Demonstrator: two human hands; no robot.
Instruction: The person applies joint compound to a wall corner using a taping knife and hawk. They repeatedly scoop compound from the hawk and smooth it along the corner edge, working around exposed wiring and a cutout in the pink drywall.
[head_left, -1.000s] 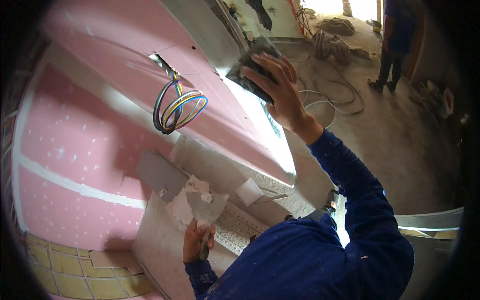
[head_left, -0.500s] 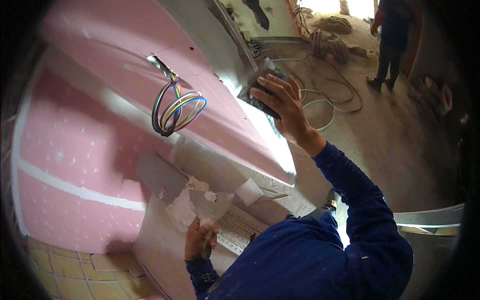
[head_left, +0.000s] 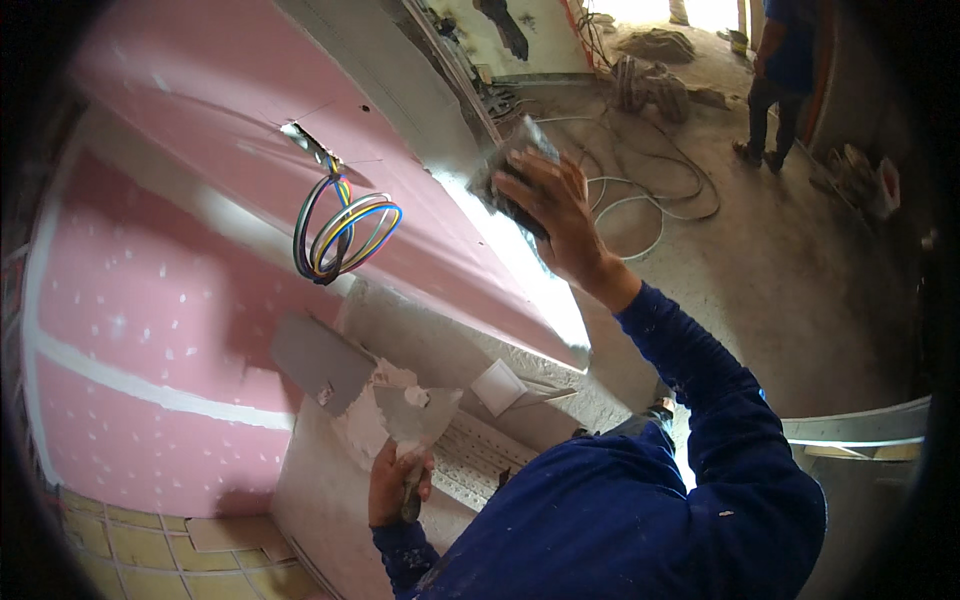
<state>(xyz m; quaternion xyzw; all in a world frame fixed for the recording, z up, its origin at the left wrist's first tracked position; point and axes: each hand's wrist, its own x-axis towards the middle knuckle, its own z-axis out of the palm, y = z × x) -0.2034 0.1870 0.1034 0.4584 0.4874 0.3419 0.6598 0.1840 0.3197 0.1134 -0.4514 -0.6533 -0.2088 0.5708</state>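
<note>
My left hand (head_left: 395, 484) is closed around the handle of a putty knife (head_left: 430, 410), low in the middle of the view. A whitish lump of filler (head_left: 416, 397) sits on its broad blade. Higher up, my right hand (head_left: 565, 220) presses its fingers along a dark, smeared flat rectangular tool (head_left: 515, 195); its exact kind is unclear. That tool is at the far edge of the pink plasterboard (head_left: 440, 230), where bright light falls; contact cannot be made out. Coiled coloured wires (head_left: 345, 235) hang from a cut-out in the board, left of my right hand.
A grey panel (head_left: 322, 362) with a pinkish patch beside it lies beyond the putty knife. A white square plate (head_left: 498, 387) rests to its right. Cable loops (head_left: 660, 205) cross the dusty floor. Another person (head_left: 780, 90) stands at the upper right. Yellowish tiles (head_left: 140, 545) show lower left.
The view has shifted a little, and my right hand with the flat tool appears slightly further left and lower. The grip of both hands is unchanged. The other person's pose differs slightly.
</note>
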